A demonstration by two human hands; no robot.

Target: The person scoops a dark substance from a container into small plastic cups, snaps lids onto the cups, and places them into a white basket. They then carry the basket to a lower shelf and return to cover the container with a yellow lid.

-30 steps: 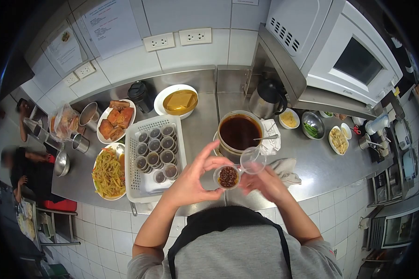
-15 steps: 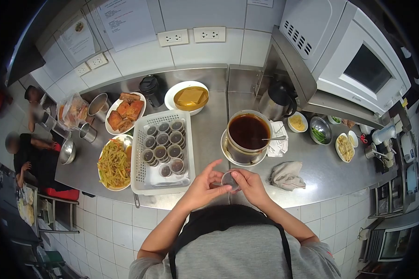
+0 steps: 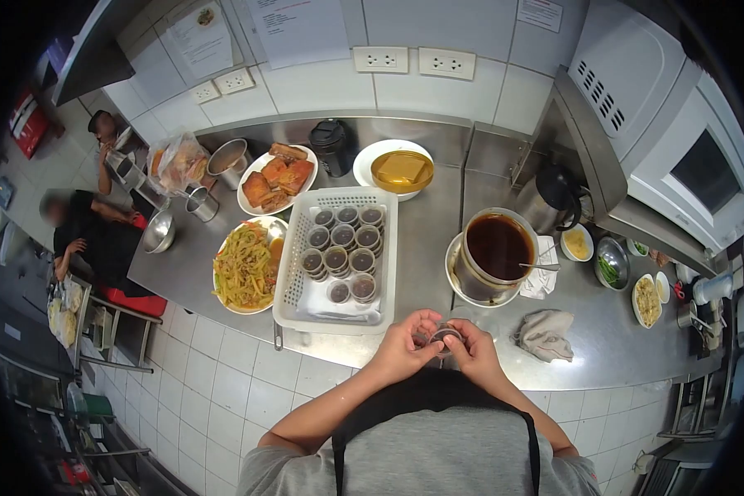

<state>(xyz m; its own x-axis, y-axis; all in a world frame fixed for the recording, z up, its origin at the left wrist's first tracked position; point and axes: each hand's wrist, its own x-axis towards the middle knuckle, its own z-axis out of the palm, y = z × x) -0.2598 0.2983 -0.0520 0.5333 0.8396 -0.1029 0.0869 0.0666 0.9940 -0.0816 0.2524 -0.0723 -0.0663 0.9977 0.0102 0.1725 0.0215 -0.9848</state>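
In front of my body, at the counter's near edge, my left hand point(image 3: 401, 347) and my right hand point(image 3: 474, 351) close together around a small clear sauce cup point(image 3: 445, 334) with dark contents. Both thumbs press near its top, and the fingers hide part of it. To the left stands a white perforated basket point(image 3: 285, 306) with several stacked dark-filled cups point(image 3: 336, 259). Beyond my hands, a pot of dark brown sauce point(image 3: 498, 248) rests on a white plate point(image 3: 453, 281), a spoon point(image 3: 546, 266) leaning out of it.
A crumpled cloth point(image 3: 546, 335) lies right of my hands. Left of the basket are a noodle-like dish point(image 3: 244, 269) and a plate of fried pieces point(image 3: 279, 183). A thermos jug point(image 3: 548, 198) stands behind the pot. Another person point(image 3: 91, 236) is at far left.
My left hand's fingers, spread before, have closed in on the cup beside my right hand. The whole view has shifted, with the counter things appearing further right.
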